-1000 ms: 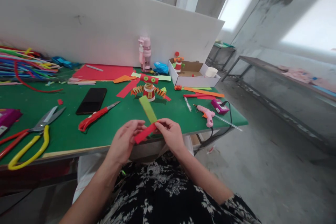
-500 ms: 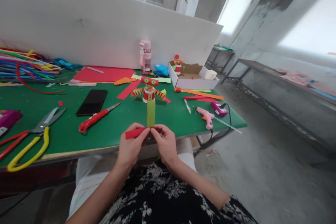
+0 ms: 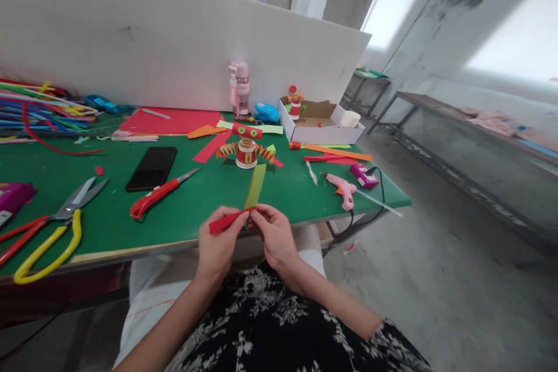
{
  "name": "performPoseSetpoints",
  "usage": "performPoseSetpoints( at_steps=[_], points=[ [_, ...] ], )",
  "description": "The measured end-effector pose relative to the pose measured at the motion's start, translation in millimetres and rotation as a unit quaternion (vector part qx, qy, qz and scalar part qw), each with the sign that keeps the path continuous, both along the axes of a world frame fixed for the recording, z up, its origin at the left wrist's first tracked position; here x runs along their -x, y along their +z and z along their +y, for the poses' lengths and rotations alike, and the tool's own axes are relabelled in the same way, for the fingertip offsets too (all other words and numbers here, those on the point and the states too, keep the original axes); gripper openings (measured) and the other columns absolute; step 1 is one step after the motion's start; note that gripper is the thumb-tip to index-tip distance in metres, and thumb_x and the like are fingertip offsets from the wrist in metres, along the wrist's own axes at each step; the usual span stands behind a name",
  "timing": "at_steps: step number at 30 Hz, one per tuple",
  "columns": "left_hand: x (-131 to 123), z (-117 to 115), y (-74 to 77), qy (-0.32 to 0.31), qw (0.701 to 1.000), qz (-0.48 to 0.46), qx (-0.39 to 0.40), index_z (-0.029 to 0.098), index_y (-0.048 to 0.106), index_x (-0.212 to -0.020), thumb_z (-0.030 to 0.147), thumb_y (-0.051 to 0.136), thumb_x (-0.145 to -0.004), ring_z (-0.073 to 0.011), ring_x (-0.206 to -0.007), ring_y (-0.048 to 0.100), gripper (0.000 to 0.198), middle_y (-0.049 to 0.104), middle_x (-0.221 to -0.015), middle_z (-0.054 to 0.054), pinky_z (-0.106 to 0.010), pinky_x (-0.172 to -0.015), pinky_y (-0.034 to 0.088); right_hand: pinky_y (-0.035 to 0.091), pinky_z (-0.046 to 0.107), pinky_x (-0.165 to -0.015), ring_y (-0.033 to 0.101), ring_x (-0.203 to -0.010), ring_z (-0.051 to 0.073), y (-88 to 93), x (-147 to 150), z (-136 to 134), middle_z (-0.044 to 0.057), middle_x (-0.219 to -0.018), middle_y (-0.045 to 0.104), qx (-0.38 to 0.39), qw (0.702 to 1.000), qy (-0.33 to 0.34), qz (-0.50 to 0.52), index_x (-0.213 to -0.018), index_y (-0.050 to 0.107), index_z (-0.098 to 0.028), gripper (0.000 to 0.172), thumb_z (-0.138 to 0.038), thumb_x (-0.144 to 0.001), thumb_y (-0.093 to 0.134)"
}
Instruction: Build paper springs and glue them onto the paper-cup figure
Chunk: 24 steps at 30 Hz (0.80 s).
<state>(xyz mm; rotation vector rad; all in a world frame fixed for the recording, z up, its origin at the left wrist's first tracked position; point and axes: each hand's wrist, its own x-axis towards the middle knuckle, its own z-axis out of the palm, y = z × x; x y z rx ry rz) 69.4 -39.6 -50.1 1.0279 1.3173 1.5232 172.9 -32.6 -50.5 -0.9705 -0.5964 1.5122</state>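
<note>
Over the table's front edge, my left hand (image 3: 221, 238) pinches a red paper strip (image 3: 224, 222) that sticks out to the left. My right hand (image 3: 274, 233) is closed close beside it, thumb and fingers pinching the same paper where a green paper strip (image 3: 256, 185) crosses the red one. The green strip stands away from me, leaning to the right. Just beyond it is a paper-cup figure (image 3: 246, 154) with folded orange paper arms and a red paper roll (image 3: 247, 131) with green eyes on top. The fingers partly hide the crossing of the strips.
Scissors (image 3: 70, 215), a red-handled knife (image 3: 159, 195) and a phone (image 3: 152, 168) lie left. On the right are a pink glue gun (image 3: 342, 189) with a cord, loose paper strips (image 3: 337, 153) and a white box (image 3: 325, 132). A pink bottle (image 3: 239, 91) stands behind.
The green strip has tilted from upright to the right, and the red strip's left end slants slightly lower. Both hands remain closed on the paper in nearly the same place.
</note>
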Motion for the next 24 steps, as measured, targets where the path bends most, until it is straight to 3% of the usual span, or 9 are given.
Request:
performPoseSetpoints(
  at_steps=[6, 11, 17, 24],
  points=[
    [1.8, 5.0, 2.1, -0.039, 0.995, -0.090, 0.037, 0.017, 0.063, -0.069, 0.037, 0.084, -0.056, -0.0162, -0.074, 0.062, 0.032, 0.068, -0.080, -0.001, -0.026, -0.069, 0.050, 0.053, 0.023, -0.062, 0.059, -0.056, 0.009, -5.1, -3.5, 0.5, -0.003, -0.065, 0.068, -0.005, 0.999, 0.023, 0.021, -0.077, 0.069, -0.019, 0.029, -0.029, -0.056, 0.087],
    [11.9, 8.8, 2.0, -0.081, 0.990, -0.080, 0.083, 0.014, 0.071, -0.079, 0.042, 0.087, -0.051, -0.0182, -0.070, 0.064, 0.042, 0.071, -0.077, -0.004, -0.029, -0.069, 0.051, 0.055, 0.024, -0.061, 0.063, -0.056, 0.011, -4.3, -6.1, -2.7, -0.002, -0.064, 0.070, 0.010, 0.999, 0.040, 0.017, -0.076, 0.067, -0.017, 0.038, -0.032, -0.050, 0.090],
    [15.9, 8.3, -1.1, -0.074, 0.992, -0.071, 0.072, 0.014, 0.073, -0.069, 0.038, 0.087, -0.049, -0.0163, -0.066, 0.062, 0.034, 0.072, -0.069, -0.004, -0.026, -0.065, 0.049, 0.054, 0.022, -0.061, 0.063, -0.056, 0.010, -1.7, -5.5, -4.5, -0.002, -0.063, 0.069, 0.004, 0.999, 0.049, -0.006, -0.072, 0.067, -0.016, 0.035, -0.032, -0.052, 0.089],
    [6.4, 6.6, -4.8, -0.043, 0.988, -0.126, 0.075, 0.014, 0.072, -0.065, 0.033, 0.088, -0.047, -0.0135, -0.060, 0.060, 0.030, 0.071, -0.064, -0.002, -0.024, -0.060, 0.049, 0.052, 0.022, -0.059, 0.061, -0.054, 0.009, -7.9, -6.8, -0.7, -0.002, -0.061, 0.069, 0.023, 0.998, 0.061, 0.006, -0.070, 0.067, -0.016, 0.037, -0.034, -0.048, 0.090]
  ],
)
